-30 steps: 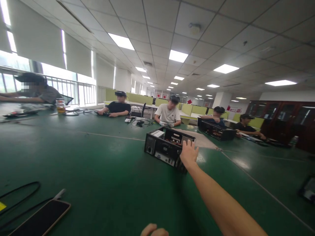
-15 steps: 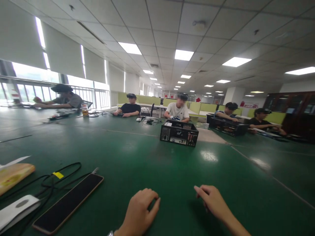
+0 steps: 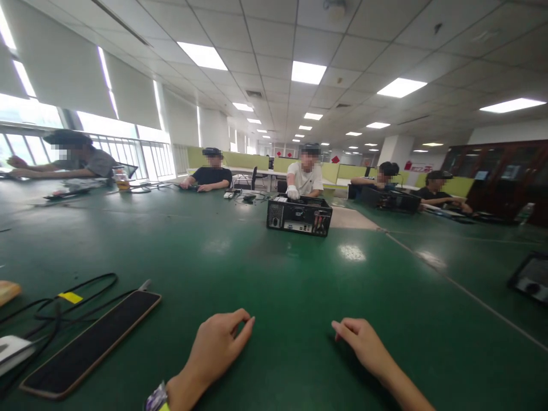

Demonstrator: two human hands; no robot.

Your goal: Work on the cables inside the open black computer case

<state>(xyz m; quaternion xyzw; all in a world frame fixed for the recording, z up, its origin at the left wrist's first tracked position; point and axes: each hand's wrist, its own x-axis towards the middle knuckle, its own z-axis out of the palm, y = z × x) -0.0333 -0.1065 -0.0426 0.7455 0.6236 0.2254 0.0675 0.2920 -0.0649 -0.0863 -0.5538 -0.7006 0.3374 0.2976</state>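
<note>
Black computer case (image 3: 298, 220) farther away now, well beyond both hands (image 3: 216, 345)

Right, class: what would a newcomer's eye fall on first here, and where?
The wearer's left hand and right hand stand out first, seemingly empty, low in the foreground over the green table. Beyond them, near the middle, sits a black computer case, with a co-worker's white-gloved hand at its top.

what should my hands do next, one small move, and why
Perhaps rest the left hand and right hand flat on the green table, clear of the black computer case: a co-worker's gloved hand is at the case's open top, and nothing shows in either of your hands.
</note>
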